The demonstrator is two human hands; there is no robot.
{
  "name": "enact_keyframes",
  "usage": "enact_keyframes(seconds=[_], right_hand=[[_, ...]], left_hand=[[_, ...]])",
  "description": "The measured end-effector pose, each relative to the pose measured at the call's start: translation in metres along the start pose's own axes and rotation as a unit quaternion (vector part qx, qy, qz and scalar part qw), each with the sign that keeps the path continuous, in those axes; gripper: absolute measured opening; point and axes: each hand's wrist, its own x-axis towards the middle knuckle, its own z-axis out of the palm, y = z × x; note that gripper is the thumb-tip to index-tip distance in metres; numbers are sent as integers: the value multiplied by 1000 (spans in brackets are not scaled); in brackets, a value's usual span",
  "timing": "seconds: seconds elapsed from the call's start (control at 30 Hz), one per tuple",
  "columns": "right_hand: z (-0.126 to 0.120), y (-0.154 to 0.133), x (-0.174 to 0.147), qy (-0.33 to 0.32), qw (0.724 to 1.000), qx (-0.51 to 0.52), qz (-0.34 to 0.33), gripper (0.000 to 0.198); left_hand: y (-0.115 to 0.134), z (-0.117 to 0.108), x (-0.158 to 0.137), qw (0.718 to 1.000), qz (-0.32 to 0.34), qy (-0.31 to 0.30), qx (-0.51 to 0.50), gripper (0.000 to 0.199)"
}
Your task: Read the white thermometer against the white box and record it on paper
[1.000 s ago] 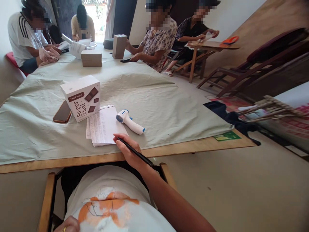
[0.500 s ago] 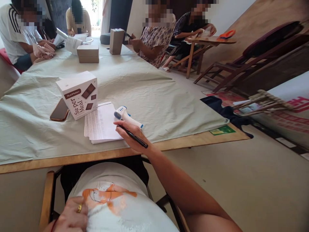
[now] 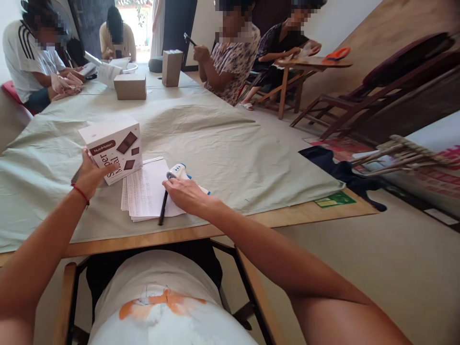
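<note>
My left hand grips a white NutriMotion meal box, thumb on the printed front and fingers along its left side. The box stands slightly tilted on the cloth. My right hand pinches a black pen, which points down toward my body over a stack of printed papers. Just beyond the right fingers lies a white and blue infrared thermometer, partly covered by that hand. The phone left of the box is almost wholly hidden behind my left hand.
A pale green cloth covers the table, its wooden edge bare in front. Farther back stand two brown boxes, one low and one upright. Several people sit around. A folding chair leans at the right.
My left hand has risen from my lap and taken hold of the box. In my right hand the pen has swung round to point downward. A person at the right has raised a phone.
</note>
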Motion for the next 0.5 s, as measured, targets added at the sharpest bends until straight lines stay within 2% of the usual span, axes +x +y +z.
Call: enact_keyframes(seconds=[0.07,0.17,0.27,0.33,0.4,0.5], right_hand=[[-2,-6,2,-11,999,-29,18,46],[0,-9,1,0,1000,-24,-1,48],[3,-11,-4,36,999,14,-14,43],[5,-15,-8,52,998,28,-11,50],[8,-20,-10,59,998,29,-9,55],[12,-25,-12,67,997,24,6,49]], left_hand=[[-12,1,6,1000,-16,-14,21,72],[-19,-3,10,995,8,63,72,67],[-13,-4,9,991,26,120,50,67],[-6,2,4,994,10,105,-10,68],[-1,10,-5,996,-29,56,-65,72],[3,23,-23,996,-59,-23,-61,72]])
